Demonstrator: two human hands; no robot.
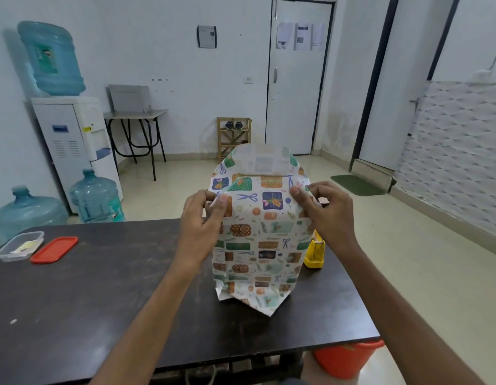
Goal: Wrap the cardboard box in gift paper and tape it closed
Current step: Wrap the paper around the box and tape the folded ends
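Both hands pinch the upper side folds of the gift paper [258, 240] around the upright box, left hand [203, 218] and right hand [328, 211] with fingers curled; no writing is legible.

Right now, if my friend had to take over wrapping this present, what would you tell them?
Left hand: grip pinching the gift paper at its upper left edge.
Right hand: pinching the upper right edge.
The paper stands upright on the table, wrapped round the box, which is hidden inside. A yellow tape dispenser sits beside it on the right.
Done: sides covered.
Left: fold down the open top flaps, tidy the bottom end, tape it shut.
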